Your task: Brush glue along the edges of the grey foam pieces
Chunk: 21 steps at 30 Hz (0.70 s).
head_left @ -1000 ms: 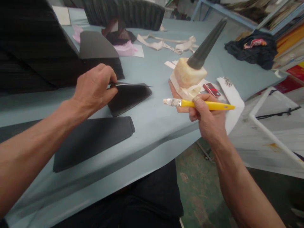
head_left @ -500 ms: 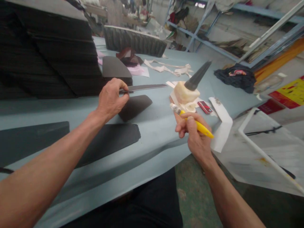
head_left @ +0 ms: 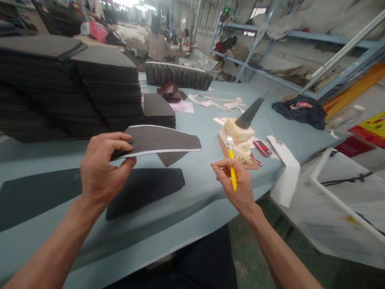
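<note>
Between the thumb and fingers of my left hand [head_left: 105,166] is a dark grey sheet panel [head_left: 162,140] with a pale edge, held above the table. My right hand [head_left: 236,180] grips a paintbrush [head_left: 232,166] with a yellow handle, its whitish bristles pointing away from me. Just beyond the brush is a cream-coloured block [head_left: 236,131] with a dark cone [head_left: 249,112] on top, standing on a brown board [head_left: 224,148]. Under the held panel, another dark piece [head_left: 172,158] shows in part. Nearer to me a dark panel [head_left: 147,190] lies flat on the table.
Tall stacks of dark panels [head_left: 111,92] fill the table's far left. Another dark panel [head_left: 42,196] lies at the left. A red box [head_left: 262,148] and a bent white strip [head_left: 284,172] are on the right, beside a white-framed bin [head_left: 345,200]. Shelving [head_left: 270,72] stands behind.
My left hand has moved left and nearer, tilting the panel so that its broad face shows. The brush in my right hand has turned more upright. The view has tipped up slightly.
</note>
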Tool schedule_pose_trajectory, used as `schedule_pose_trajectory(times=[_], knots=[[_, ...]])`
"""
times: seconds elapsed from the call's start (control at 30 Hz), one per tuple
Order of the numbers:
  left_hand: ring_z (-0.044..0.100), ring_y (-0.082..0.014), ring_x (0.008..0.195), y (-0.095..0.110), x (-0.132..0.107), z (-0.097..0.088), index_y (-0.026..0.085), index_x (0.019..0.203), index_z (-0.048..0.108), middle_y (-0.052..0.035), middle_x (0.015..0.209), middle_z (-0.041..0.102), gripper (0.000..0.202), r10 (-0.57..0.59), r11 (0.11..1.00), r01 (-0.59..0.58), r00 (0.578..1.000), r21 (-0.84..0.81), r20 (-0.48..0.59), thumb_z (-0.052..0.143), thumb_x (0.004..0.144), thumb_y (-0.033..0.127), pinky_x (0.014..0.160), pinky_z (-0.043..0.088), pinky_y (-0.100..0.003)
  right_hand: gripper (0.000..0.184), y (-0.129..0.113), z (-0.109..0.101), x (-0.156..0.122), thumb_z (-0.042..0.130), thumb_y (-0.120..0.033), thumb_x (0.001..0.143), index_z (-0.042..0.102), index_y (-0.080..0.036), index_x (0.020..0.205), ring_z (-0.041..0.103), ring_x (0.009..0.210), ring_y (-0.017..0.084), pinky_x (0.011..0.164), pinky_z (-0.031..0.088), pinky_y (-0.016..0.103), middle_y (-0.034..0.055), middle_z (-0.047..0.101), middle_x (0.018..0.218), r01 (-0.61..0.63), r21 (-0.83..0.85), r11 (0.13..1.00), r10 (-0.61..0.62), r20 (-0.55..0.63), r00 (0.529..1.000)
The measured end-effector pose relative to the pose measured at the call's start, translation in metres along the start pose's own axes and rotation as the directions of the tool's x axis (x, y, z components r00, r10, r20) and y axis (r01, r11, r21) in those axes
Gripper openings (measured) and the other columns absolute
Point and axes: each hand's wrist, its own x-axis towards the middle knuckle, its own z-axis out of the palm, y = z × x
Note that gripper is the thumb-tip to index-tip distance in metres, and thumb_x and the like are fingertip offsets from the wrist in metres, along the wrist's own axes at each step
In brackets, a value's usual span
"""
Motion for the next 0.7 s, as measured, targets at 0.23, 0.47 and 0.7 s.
schedule_pose_trajectory(times=[0.23,0.47,0.7], knots=[[0.068,-0.036,0.123,0.004,-0.059,-0.043,0.045,0.099,0.064,0.0027,0.124,0.075,0.025,-0.146,0.989,0.146,0.989,-0.016,-0.005,0.065,0.083,0.025,0.108,0.051,-0.066,0.026,-0.033,0.023,0.001,0.077,-0.018,0.093,0.054,-0.028,0.101,0.071,0.066,0.013,0.063,0.06,0.029,0.0092,0.081,0.125,0.341,-0.011,0.94,-0.342,-0.042,0.939],[0.07,-0.0384,0.119,0.002,-0.089,-0.055,0.053,0.101,0.066,0.0062,0.121,0.078,0.039,-0.192,0.978,0.192,0.981,-0.076,0.005,0.067,0.073,0.027,0.103,0.054,-0.067,0.022,-0.052,0.028,-0.007,0.065,-0.009,0.091,0.057,-0.027,0.082,0.08,0.083,0.017,0.077,0.066,0.034,0.0082,0.081,0.127,0.431,0.115,0.895,-0.445,0.15,0.883],[0.073,-0.04,0.118,-0.008,-0.103,-0.055,0.059,0.104,0.068,0.0105,0.121,0.08,0.052,-0.213,0.971,0.212,0.977,-0.111,0.003,0.073,0.064,0.027,0.102,0.057,-0.067,0.02,-0.048,0.03,-0.018,0.068,-0.012,0.094,0.058,-0.029,0.094,0.081,0.086,0.018,0.075,0.068,0.035,0.0055,0.081,0.125,0.463,0.16,0.872,-0.483,0.119,0.868]])
